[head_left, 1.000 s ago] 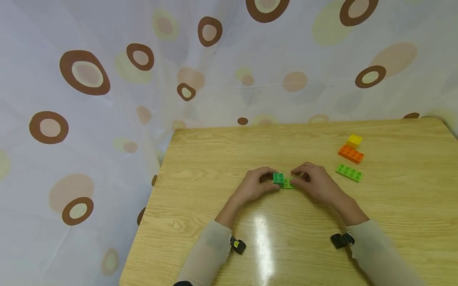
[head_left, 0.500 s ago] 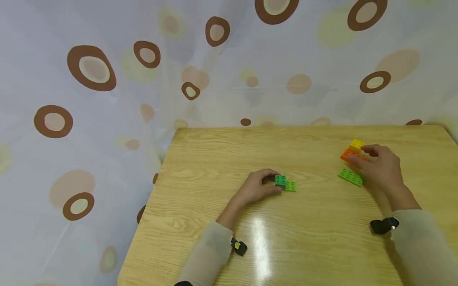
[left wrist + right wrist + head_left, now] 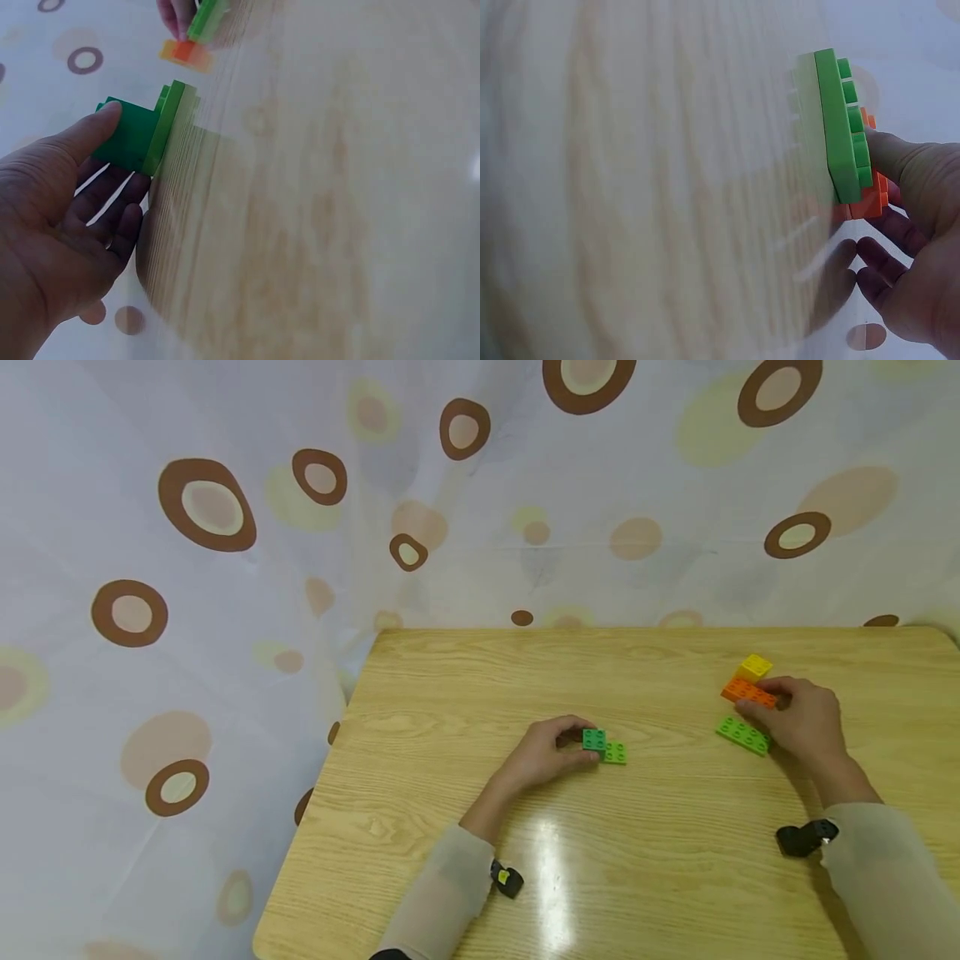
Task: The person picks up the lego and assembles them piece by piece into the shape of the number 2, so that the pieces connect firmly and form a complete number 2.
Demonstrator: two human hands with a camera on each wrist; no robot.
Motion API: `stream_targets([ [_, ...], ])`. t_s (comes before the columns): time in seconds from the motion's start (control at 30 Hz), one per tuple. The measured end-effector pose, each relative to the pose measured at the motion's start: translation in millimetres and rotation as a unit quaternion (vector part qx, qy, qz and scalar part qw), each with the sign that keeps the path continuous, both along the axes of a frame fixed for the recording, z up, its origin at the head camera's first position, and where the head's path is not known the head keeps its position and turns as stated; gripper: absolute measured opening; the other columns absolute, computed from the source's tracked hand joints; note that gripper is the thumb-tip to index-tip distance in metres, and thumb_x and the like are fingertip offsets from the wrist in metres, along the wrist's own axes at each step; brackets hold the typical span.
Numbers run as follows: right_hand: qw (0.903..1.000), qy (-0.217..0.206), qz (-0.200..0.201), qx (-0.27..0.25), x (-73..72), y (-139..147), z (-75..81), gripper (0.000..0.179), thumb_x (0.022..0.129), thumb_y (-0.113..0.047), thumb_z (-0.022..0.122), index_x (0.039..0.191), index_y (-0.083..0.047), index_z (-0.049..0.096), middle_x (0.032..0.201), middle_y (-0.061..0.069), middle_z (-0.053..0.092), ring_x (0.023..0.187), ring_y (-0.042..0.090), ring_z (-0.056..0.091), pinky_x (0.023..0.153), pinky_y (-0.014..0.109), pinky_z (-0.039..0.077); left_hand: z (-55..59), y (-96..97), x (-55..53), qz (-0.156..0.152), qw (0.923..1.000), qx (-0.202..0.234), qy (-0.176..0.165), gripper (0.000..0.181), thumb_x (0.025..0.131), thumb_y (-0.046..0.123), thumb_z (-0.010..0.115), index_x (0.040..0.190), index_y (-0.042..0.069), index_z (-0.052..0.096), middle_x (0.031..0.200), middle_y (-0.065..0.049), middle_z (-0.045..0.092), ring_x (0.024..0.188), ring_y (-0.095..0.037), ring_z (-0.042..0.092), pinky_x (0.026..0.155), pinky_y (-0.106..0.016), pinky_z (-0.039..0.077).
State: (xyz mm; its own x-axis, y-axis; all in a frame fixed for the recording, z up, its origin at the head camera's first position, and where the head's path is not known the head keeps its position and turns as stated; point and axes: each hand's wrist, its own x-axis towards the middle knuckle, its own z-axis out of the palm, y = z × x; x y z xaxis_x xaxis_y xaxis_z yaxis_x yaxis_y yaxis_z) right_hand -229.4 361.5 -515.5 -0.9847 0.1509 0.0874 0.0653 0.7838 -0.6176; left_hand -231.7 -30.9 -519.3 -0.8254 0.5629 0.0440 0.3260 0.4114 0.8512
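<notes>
Right hand [image 3: 806,718], right side of counter [image 3: 660,860]: grip pinching the orange brick [image 3: 748,693], thumb on its near side. Brick lies left and slightly far of the palm, long axis slanting far-left to near-right; right hand clearly the nearer one. Loose green plate [image 3: 742,736] just near of it, roughly parallel. Yellow brick [image 3: 753,667] at its far side; touching or not, cannot tell. Left hand [image 3: 543,753], well to the left, pinches the dark green block [image 3: 594,740], seated on a lower green plate [image 3: 616,753] jutting right.
</notes>
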Motion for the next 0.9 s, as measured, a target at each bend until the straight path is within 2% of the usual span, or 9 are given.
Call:
stream_targets([
  [0.07,1.0,0.0,0.002,0.008,0.0,-0.9,1.9,0.061,0.094,-0.044,0.066,0.128,0.006,0.059,0.117,0.032,0.057,0.095,0.041,0.051,0.07,0.047,0.042,2.0,0.0,0.9,-0.002,1.0,0.0,0.003,0.039,0.088,0.036,0.077,0.124,0.028,0.064,0.111,0.014,0.066,0.105,0.0,0.059,0.091,-0.021,0.048],
  [0.17,1.0,-0.004,0.009,0.002,1.9,-5.6,7.0,0.064,0.094,-0.046,0.065,0.129,0.007,0.057,0.121,0.033,0.055,0.1,0.045,0.051,0.075,0.052,0.045,7.0,-0.8,2.7,-0.008,0.9999,-0.003,0.01,0.041,0.088,0.035,0.076,0.125,0.024,0.064,0.111,0.013,0.066,0.105,-0.001,0.06,0.091,-0.022,0.049],
  [0.3,0.9989,-0.002,0.037,-0.028,5.5,-21.1,20.5,0.066,0.093,-0.049,0.065,0.131,0.004,0.056,0.129,0.03,0.053,0.11,0.047,0.049,0.082,0.06,0.044,17.9,-3.4,4.8,-0.009,0.9995,-0.02,0.024,0.048,0.087,0.036,0.077,0.129,0.017,0.063,0.115,0.013,0.064,0.109,-0.009,0.06,0.092,-0.025,0.05],
  [0.43,0.9945,0.029,0.094,-0.036,11.9,-50.4,40.3,0.057,0.093,-0.044,0.067,0.129,-0.001,0.059,0.125,0.022,0.057,0.108,0.042,0.051,0.084,0.057,0.044,27.4,-6.8,5.8,-0.004,0.9984,-0.046,0.034,0.053,0.087,0.038,0.077,0.132,0.015,0.061,0.123,0.012,0.062,0.116,-0.014,0.058,0.094,-0.027,0.05],
  [0.6,0.9828,0.066,0.167,-0.042,26.3,-97.4,57.2,0.041,0.093,-0.033,0.072,0.125,-0.008,0.063,0.121,0.01,0.062,0.103,0.027,0.057,0.085,0.047,0.045,34.3,-8.1,5.2,-0.006,0.9974,-0.063,0.034,0.053,0.088,0.038,0.076,0.132,0.014,0.061,0.128,0.006,0.062,0.117,-0.015,0.058,0.095,-0.026,0.049],
  [0.73,0.971,0.071,0.223,-0.048,37.1,-129.8,58.9,0.037,0.092,-0.029,0.073,0.124,-0.015,0.064,0.119,-0.001,0.061,0.102,0.018,0.057,0.079,0.043,0.049,38.8,-6.5,5.4,-0.007,0.9965,-0.074,0.039,0.051,0.088,0.037,0.076,0.131,0.015,0.062,0.128,0.007,0.062,0.117,-0.015,0.058,0.095,-0.026,0.049],
  [0.9,0.9551,0.097,0.276,-0.047,39.9,-156.2,46.5,0.036,0.09,-0.021,0.075,0.123,-0.012,0.065,0.114,-0.004,0.061,0.099,0.015,0.056,0.077,0.044,0.052,38.1,-3.0,5.6,-0.01,0.9943,-0.089,0.058,0.047,0.088,0.037,0.077,0.128,0.017,0.063,0.127,0.007,0.062,0.114,-0.015,0.06,0.093,-0.024,0.049],
])
